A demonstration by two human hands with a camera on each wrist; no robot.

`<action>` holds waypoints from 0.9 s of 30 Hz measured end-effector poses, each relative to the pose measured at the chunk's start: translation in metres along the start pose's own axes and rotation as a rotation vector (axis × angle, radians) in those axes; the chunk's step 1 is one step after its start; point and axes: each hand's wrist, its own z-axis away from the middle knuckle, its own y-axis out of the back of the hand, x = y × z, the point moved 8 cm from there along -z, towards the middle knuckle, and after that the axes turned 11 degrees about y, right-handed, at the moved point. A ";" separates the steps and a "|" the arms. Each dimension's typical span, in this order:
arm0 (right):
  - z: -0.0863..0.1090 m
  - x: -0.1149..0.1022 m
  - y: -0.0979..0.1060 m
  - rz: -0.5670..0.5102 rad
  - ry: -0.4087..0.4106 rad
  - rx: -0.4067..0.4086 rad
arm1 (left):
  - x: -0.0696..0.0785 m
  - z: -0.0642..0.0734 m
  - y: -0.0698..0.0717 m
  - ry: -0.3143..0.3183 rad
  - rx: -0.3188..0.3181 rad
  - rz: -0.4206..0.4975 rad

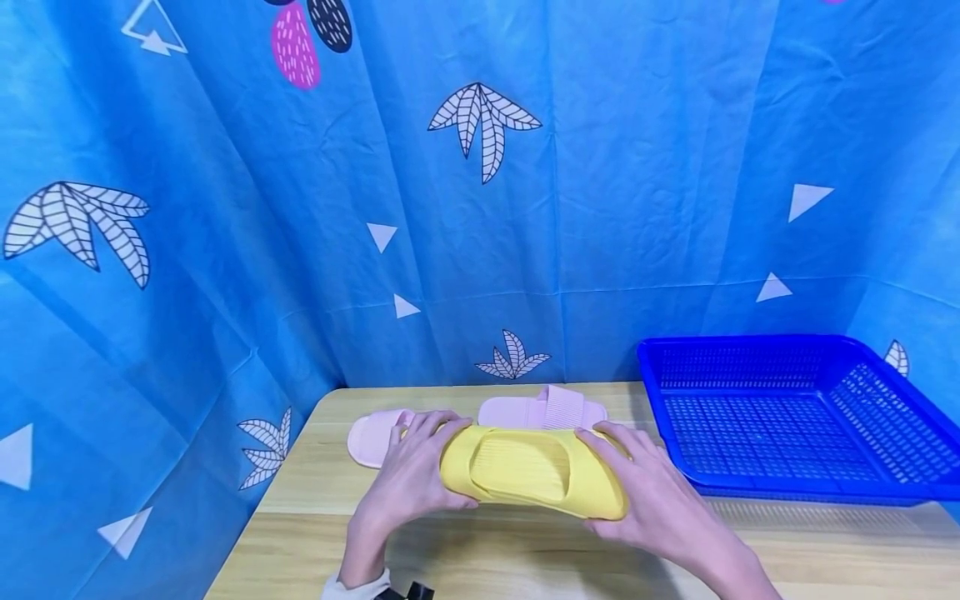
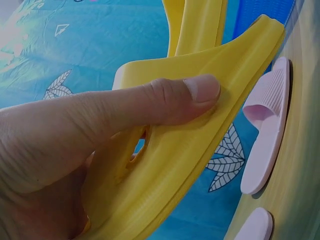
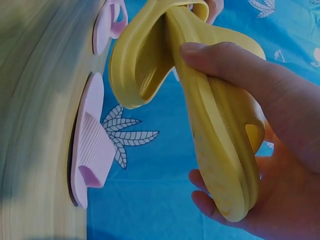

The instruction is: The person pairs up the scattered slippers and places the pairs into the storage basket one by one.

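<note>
Above the table, both hands hold a pair of yellow slippers (image 1: 525, 467) close together, and from the head they overlap into one shape. My left hand (image 1: 412, 471) grips the left end, its thumb laid along the side of one slipper (image 2: 175, 155) while the other yellow slipper (image 2: 200, 25) shows behind. At the right end my right hand (image 1: 652, 496) grips a slipper (image 3: 215, 145), thumb pressed on its sole edge; the second one (image 3: 122, 80) crosses beside it. Just behind them two pink slippers, one at left (image 1: 367, 440) and one at centre (image 1: 510, 410), lie on the table.
A blue perforated basket (image 1: 768, 492) stands at the right of the wooden table (image 1: 300, 500). Blue patterned curtain (image 1: 637, 167) hangs behind the table and along its left side.
</note>
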 end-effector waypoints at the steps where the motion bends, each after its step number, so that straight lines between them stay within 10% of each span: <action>1: 0.000 -0.001 0.000 0.002 0.003 0.003 | 0.000 0.000 0.000 -0.002 -0.001 0.001; 27: -0.002 -0.002 0.000 -0.016 -0.003 0.019 | 0.007 0.000 0.002 -0.015 0.016 0.035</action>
